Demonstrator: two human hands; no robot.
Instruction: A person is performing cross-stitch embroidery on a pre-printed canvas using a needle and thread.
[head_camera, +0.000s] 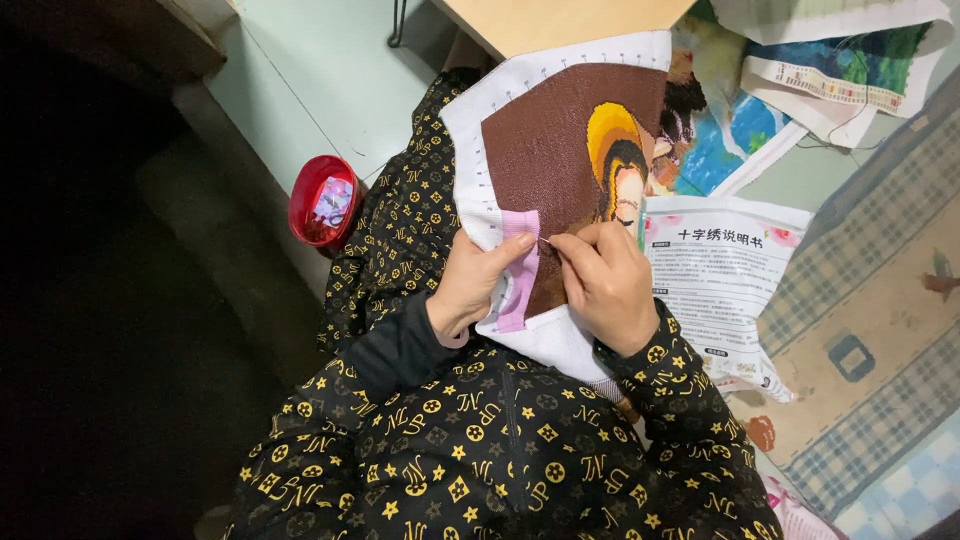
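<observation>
Your left hand (472, 285) grips the cross-stitch canvas (560, 140) on your lap, thumb pressed on its pink strip (519, 272). Just right of that strip, your right hand (603, 283) pinches a needle (547, 243), fingertips together.

Left hand (478, 285) curled, thumb extended up; right hand (603, 280) fingertips pinched, knuckles up, hands nearly touching.

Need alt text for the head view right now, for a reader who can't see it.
A person's right hand pinches a needle at a brown cross-stitch canvas on their lap, while the left hand grips its edge over a pink strip. A printed instruction sheet lies to the right; a red tub sits on the floor to the left.
</observation>
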